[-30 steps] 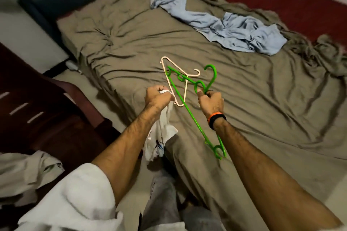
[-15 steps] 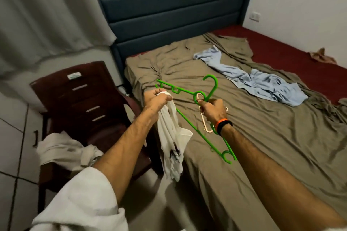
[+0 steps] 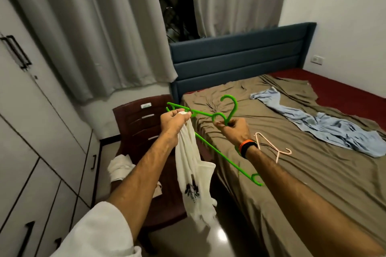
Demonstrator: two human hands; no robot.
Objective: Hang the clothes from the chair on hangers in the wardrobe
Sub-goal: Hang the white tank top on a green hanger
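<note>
My left hand (image 3: 175,121) grips the top of a white garment (image 3: 193,175) with a dark print, together with one end of a green hanger (image 3: 211,149). The garment hangs down between chair and bed. My right hand (image 3: 235,130) pinches the green hanger at the base of its hook. A dark brown chair (image 3: 144,129) stands behind my left arm with a pale cloth (image 3: 121,168) on its seat. The white wardrobe (image 3: 25,131) fills the left side, its doors closed.
A bed with an olive sheet (image 3: 302,173) takes up the right half. On it lie a pale pink hanger (image 3: 271,148) and a light blue garment (image 3: 325,127). Grey curtains (image 3: 94,33) and a blue headboard (image 3: 240,58) stand behind. A white towel drapes over my left shoulder.
My view has lifted from the bed to the room. Both hands raised the green hanger and white garment off the bed; the pink hanger stayed on the sheet.
</note>
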